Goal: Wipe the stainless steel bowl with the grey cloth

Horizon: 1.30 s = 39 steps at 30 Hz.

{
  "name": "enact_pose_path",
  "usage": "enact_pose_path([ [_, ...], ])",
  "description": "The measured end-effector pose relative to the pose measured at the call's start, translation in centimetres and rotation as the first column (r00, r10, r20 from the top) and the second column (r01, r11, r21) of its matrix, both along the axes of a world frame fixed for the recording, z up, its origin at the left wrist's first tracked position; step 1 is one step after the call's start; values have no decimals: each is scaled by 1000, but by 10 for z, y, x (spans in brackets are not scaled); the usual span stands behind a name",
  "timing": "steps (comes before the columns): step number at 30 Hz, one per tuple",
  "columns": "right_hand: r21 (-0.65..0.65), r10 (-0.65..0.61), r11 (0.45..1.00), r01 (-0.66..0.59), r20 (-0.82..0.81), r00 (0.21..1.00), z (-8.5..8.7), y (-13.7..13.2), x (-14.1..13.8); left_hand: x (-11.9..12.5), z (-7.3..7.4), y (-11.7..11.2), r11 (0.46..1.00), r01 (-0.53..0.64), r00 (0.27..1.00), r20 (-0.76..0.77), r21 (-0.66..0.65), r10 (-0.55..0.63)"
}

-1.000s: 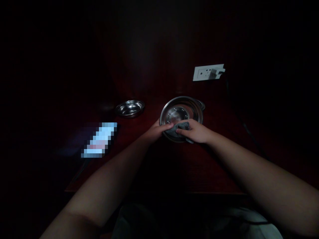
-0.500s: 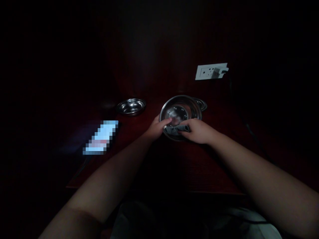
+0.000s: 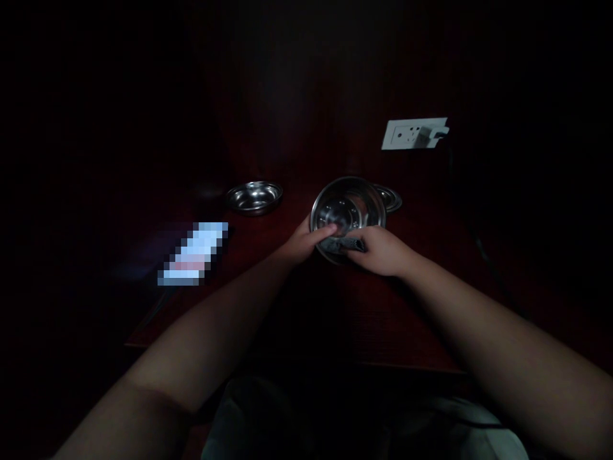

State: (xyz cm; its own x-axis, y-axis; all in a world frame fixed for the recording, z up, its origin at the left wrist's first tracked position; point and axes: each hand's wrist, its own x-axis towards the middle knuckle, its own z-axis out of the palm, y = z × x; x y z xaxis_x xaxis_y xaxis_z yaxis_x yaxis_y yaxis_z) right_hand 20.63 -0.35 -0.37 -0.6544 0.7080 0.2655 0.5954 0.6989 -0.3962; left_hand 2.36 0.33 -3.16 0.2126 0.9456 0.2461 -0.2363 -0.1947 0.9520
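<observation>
Gripping the near rim of a steel bowl tilted up on the dark red worktop, the left hand is curling its thumb inside, while the right hand is pinching a grey cloth against that rim. Since a second ago, the bowl is standing steeper. Three steel bowls are showing: this one, another well left, and one just behind.

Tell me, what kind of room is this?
Probably a dim room at home, at a dark wooden table. A wall socket with a plug sits behind it, steel bowls stand on it, and a lit phone lies nearby.
</observation>
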Motion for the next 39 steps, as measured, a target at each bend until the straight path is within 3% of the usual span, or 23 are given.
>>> enact_pose_path([
  [5,-10,135,991,-136,-68,989,-5,-5,-5,1,0,2,995,-100,995,34,19,99],
  [9,26,216,976,-216,-225,950,-16,-10,-10,1,0,2,996,-91,992,87,-25,93],
  [13,95,279,960,-264,-219,935,-24,-13,-15,2,1,3,992,-66,989,122,-105,78],
  [19,65,220,974,-218,-22,975,-12,-13,-10,2,-2,8,978,-34,981,178,-206,71],
  [24,25,55,998,-59,135,989,5,-11,-4,1,-6,12,974,-25,980,188,-224,68],
  [27,10,18,1000,-20,196,981,9,-9,-3,1,-7,13,978,-17,980,189,-209,58],
  [33,3,73,997,-74,88,993,2,-5,-1,0,-8,16,977,-25,981,185,-210,65],
  [39,20,194,981,-194,-51,980,-8,-9,-4,-4,-12,22,972,-139,983,93,-189,159],
])
